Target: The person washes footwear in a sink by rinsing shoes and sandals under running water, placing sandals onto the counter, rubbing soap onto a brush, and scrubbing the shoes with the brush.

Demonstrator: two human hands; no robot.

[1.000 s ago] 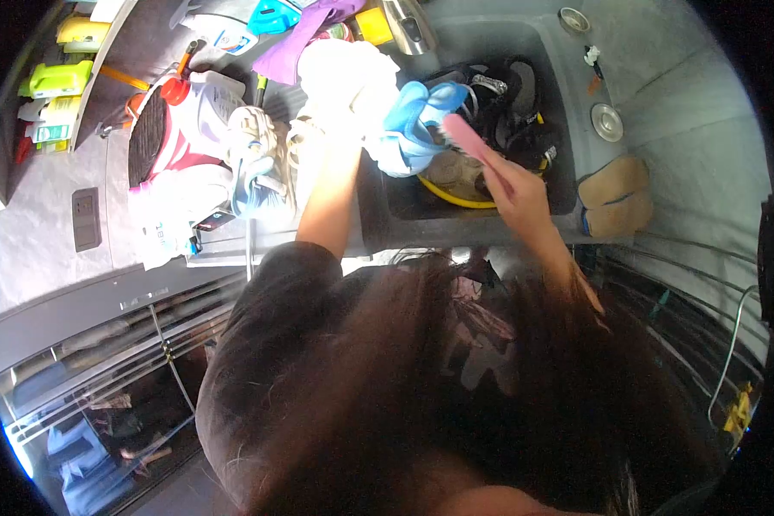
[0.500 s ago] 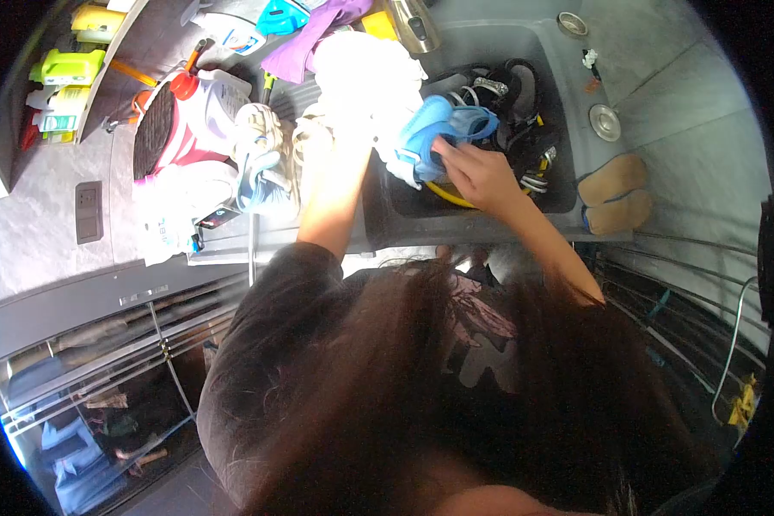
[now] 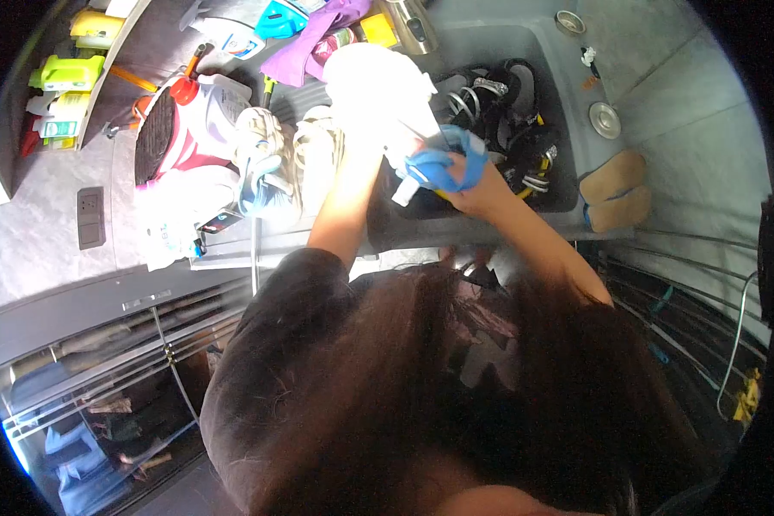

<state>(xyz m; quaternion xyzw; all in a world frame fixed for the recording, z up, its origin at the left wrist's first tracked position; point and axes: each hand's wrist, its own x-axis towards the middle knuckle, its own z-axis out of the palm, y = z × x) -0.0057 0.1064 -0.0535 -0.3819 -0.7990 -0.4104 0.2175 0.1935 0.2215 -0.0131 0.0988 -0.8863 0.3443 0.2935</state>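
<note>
At twelve o'clock, the left hand [image 3: 369,148] and right hand [image 3: 476,187] touch a white shoe with soft blue straps [image 3: 385,99]; glare and overlap obscure whether fingers grip.

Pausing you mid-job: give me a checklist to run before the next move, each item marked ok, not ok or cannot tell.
1. Right hand touching the blue part of the shoe: ok.
2. Left hand grip secure: cannot tell, glare washes it out.
3. Shoe's blue end above the sink: ok.
4. Sink free of other items: not ok, dark footwear lies in it.
5. Tan insoles outside the basin: ok, on the right-hand ledge.
</note>
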